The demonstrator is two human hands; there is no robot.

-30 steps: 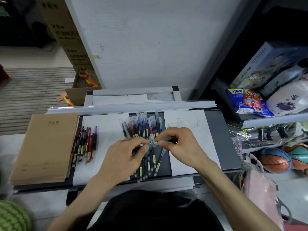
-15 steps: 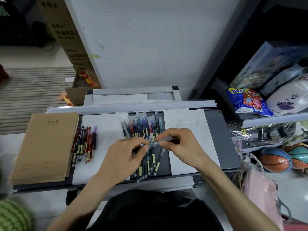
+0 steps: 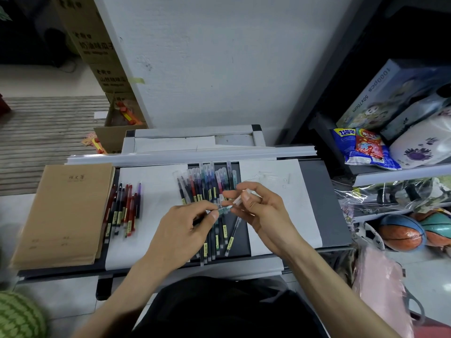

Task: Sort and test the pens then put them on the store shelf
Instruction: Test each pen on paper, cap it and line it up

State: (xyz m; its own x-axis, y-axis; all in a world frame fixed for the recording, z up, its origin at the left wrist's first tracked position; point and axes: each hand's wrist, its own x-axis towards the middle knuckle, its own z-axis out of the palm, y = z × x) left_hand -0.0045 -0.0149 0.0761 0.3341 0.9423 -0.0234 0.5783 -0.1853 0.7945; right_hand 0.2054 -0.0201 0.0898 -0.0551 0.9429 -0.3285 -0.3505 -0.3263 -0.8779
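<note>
My left hand (image 3: pixel 185 230) pinches a teal gel pen (image 3: pixel 223 210) by its barrel, above the dark tray (image 3: pixel 244 230). My right hand (image 3: pixel 261 211) pinches the pen's clear cap (image 3: pixel 240 197), which sits just apart from the pen's tip end. A row of several coloured pens (image 3: pixel 207 181) lies on the tray behind my hands, and more pens (image 3: pixel 219 237) lie under them. A second group of red, black and purple pens (image 3: pixel 123 211) lies on the white paper (image 3: pixel 151 191) to the left.
A stack of brown notebooks (image 3: pixel 66 211) lies at the left of the grey shelf (image 3: pixel 324 206). Another white sheet (image 3: pixel 280 191) lies to the right of the tray. Snack bags (image 3: pixel 361 147), a puzzle box (image 3: pixel 390 93) and balls (image 3: pixel 402 232) fill the shelves on the right.
My right hand has lifted and pulled the clear cap away from the teal pen; before, both hands held the pen joined. My left hand has stayed nearly in place.
</note>
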